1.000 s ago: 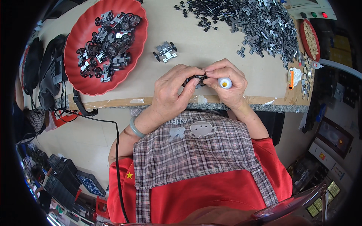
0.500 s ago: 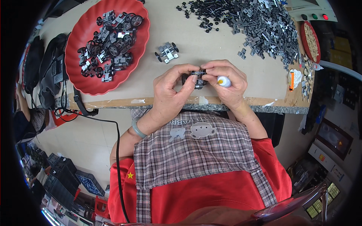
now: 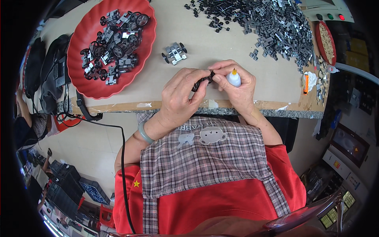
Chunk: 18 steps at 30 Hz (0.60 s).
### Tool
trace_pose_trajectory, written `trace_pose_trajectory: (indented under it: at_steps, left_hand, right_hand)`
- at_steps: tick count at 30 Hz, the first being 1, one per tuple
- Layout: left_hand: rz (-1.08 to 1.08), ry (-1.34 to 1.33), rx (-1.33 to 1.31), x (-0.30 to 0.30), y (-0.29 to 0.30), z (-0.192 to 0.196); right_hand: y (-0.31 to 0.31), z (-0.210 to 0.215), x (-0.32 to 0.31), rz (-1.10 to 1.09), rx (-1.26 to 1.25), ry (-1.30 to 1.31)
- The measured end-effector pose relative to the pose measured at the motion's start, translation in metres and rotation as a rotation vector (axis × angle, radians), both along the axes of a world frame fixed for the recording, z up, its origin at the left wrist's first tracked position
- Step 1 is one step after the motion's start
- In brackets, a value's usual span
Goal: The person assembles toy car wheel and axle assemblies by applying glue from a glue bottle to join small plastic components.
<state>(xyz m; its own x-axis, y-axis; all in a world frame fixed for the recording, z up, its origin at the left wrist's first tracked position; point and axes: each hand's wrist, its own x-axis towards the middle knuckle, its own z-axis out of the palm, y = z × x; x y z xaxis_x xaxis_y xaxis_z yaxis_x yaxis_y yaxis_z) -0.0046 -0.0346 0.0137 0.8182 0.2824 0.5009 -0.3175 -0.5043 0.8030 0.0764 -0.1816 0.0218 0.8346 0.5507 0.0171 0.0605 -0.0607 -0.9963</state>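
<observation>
Between my hands, just past the table's near edge, is a small dark toy car chassis (image 3: 203,81) with wheels, mostly covered by fingers. My left hand (image 3: 181,91) is closed, gripping its left side between thumb and fingers. The fingertips of my right hand (image 3: 240,85) pinch its right end. That same hand keeps a small white squeeze bottle (image 3: 234,79) with a yellow tip tucked in its fingers, tip pointing away from me. A single grey chassis with black wheels (image 3: 174,53) lies on the table beyond my left hand.
A red scalloped bowl (image 3: 149,59) on the left holds several wheeled chassis. Loose grey plastic parts (image 3: 276,33) and black wheel axles (image 3: 221,12) are heaped at the far right. Near the right edge lies an orange tool (image 3: 306,83). A black cable (image 3: 123,166) hangs by my left arm.
The chassis has been turned in my fingers, so its grey side no longer shows. My right hand has tilted the bottle, its tip now pointing away from me.
</observation>
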Motion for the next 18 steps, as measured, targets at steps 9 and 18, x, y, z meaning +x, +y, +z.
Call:
trace_pose_trajectory:
  at_steps: [9,18]
  left_hand:
    - [-0.031,0.155,-0.113,-0.005,-0.001,0.006]
    - [-0.023,0.298,-0.429,-0.007,-0.003,-0.004]
  right_hand:
    - [0.000,-0.006,0.002,0.004,0.019,-0.174]
    - [0.004,-0.004,0.014,0.127,-0.006,-0.701]
